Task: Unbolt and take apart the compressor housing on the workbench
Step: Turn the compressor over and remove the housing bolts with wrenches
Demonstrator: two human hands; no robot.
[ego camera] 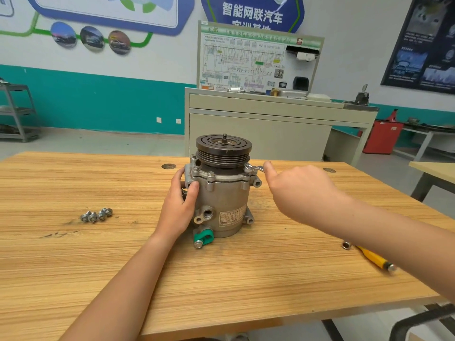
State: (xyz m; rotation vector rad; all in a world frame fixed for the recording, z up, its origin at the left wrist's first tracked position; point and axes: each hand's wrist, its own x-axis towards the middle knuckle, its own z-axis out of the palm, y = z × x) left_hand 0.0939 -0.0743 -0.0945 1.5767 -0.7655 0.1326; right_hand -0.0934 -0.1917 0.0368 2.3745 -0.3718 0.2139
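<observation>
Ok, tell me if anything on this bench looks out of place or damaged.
Nothing stands out. The compressor stands upright, the loose bolts lie grouped to its left, and only dark scuff marks mar the bench top.

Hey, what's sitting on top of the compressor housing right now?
A dark grooved pulley with a threaded shaft stub poking up from its centre. Whatever lies beneath the pulley is covered.

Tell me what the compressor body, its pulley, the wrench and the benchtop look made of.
The compressor body: probably cast aluminium, dull grey, slightly rough. The pulley: likely steel, dark matte, machined grooves. The wrench: bright, shiny steel, perhaps chromed. The benchtop: striped wood grain, smooth; laminate or veneer, cannot tell which.
</observation>
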